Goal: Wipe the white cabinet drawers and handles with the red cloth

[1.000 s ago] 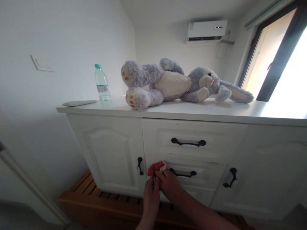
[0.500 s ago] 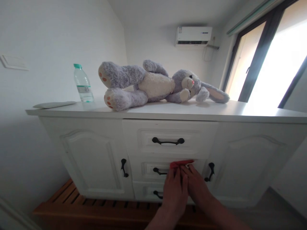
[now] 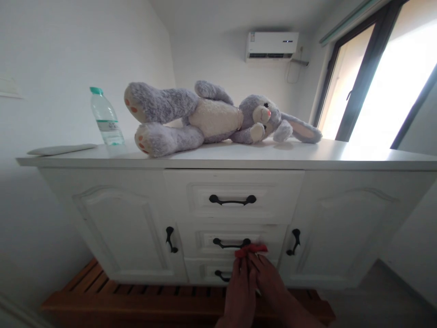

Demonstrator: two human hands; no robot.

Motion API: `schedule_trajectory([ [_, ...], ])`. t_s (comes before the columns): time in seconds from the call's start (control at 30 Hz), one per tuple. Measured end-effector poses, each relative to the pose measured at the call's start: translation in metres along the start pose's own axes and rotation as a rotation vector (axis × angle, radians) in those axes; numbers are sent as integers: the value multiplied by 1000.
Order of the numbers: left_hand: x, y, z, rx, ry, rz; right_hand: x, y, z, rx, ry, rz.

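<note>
Two hands, left (image 3: 239, 291) and right (image 3: 273, 289), pinch a red cloth (image 3: 250, 249) at twelve o'clock, against a white cabinet's (image 3: 123, 218) middle drawer (image 3: 273, 237).

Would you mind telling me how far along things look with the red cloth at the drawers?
Done: nothing shows as finished; all three drawers look shut. In hand: the left hand and right hand together hold the red cloth in front of the middle drawer, by its handle. Left: the cloth is not yet put down or away.
</note>
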State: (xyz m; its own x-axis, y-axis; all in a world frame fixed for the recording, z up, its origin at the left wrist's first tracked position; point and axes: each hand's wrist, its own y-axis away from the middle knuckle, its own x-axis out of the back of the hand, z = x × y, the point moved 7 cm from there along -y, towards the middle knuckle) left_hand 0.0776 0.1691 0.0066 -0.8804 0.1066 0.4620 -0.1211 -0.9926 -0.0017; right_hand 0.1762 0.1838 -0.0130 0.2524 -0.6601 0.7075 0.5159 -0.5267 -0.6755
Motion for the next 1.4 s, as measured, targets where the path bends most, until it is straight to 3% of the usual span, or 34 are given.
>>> schedule_trajectory([
  [0.23,75,2,-49,56,-78,181,-34,-50,-82,21,-68,117],
  [0.33,111,4,-64,66,-70,287,-33,-81,-110,2,-117,157],
  [0.43,141,6,-62,25,-84,379,-16,-112,-127,11,-112,177],
  [0.53,156,5,-42,-50,-140,414,3,-136,-128,15,-91,77],
  [0.7,143,0,6,-177,-253,338,30,-138,-90,-49,-34,-59],
  [0.87,92,-3,53,-326,-381,201,50,-99,-30,-40,44,-104],
  [0.97,69,-4,65,-373,-418,155,57,-79,-8,-36,80,-97],
  [1.07,69,-1,59,-368,-439,150,55,-76,-11,-41,51,-70],
  [1.27,110,2,18,-226,-425,240,32,-115,-53,-35,-75,14],
  [1.4,105,4,18,-224,-439,267,36,-119,-51,-26,-103,42],
])
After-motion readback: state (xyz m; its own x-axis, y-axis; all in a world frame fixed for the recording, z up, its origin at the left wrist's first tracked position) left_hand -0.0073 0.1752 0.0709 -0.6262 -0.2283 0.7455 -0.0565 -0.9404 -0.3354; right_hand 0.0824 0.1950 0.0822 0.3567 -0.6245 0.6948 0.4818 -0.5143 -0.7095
